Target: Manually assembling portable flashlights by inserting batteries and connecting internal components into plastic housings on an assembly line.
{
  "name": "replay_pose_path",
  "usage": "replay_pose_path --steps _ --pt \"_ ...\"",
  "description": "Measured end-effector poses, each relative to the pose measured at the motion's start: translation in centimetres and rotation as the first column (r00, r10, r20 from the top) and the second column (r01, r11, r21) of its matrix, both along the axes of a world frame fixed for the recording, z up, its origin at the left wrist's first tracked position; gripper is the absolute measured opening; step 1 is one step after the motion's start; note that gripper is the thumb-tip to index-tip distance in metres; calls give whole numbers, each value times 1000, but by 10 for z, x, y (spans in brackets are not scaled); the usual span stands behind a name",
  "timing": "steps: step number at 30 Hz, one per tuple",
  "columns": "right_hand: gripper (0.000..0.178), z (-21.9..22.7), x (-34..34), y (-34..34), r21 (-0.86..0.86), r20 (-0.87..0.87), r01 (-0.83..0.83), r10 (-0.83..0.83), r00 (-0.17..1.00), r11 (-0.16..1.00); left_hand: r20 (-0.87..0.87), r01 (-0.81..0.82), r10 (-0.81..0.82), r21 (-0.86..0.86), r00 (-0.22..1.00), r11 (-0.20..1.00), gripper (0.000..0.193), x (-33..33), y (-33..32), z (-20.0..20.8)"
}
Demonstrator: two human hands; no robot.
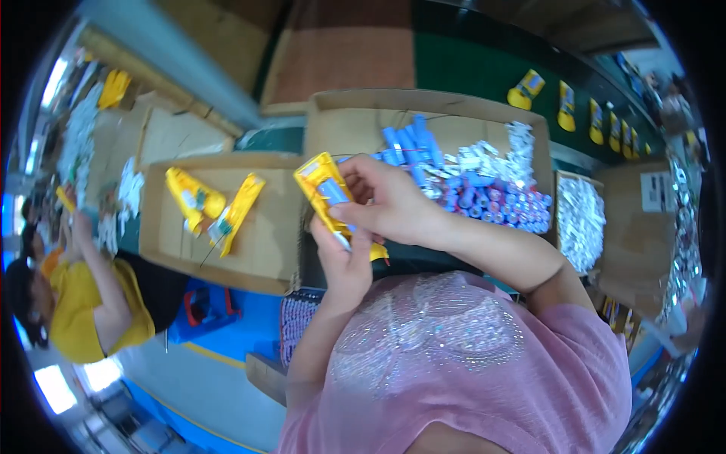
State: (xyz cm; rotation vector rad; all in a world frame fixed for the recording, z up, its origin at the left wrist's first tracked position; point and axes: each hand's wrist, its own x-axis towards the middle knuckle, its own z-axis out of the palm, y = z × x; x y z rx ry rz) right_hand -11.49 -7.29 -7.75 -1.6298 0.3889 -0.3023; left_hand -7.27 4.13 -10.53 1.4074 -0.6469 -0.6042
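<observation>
In front of my chest, my left hand (342,261) is closed round the lower end of a yellow plastic housing (308,180), which is tilted with its open side up. A blue cylindrical battery cell (333,192) lies in the housing's hollow. My right hand (393,200) reaches in from the right, its thumb and fingers closed at the cell and the housing's edge. The right fingertips are partly hidden. Just beyond, a cardboard tray (352,125) holds several blue cells (412,144), silvery-white strip pieces (491,159) and a stack of blue cells seen end-on (495,206).
Left of me, another cardboard box (261,219) holds several yellow housings (240,212). More yellow housings (566,106) stand in a row on the green surface at far right. A box of silvery pieces (581,223) is at right. A person in yellow (98,310) works at left.
</observation>
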Motion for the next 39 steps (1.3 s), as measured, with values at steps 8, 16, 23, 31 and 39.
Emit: replay_pose_path --steps 8,16,23,31,39 --pt "22 -21 -52 -65 -492 -23 161 -198 980 855 -290 133 -161 -115 943 984 33 -3 -6 -6" --pt "11 -56 -96 -132 -880 -475 -446 -363 802 165 -337 172 -199 -108 920 979 30 2 -6 -1" --pt "12 -64 -104 -137 -914 -389 -314 -335 858 259 -393 157 -177 -83 902 984 28 3 -4 -2" --pt "10 -67 -78 -123 -851 -523 -450 -354 776 269 -369 243 -248 -60 896 968 33 1 -5 3" --pt "12 -7 -58 -72 -829 132 97 25 991 551 -637 318 -376 -209 673 925 41 -3 -21 -1"
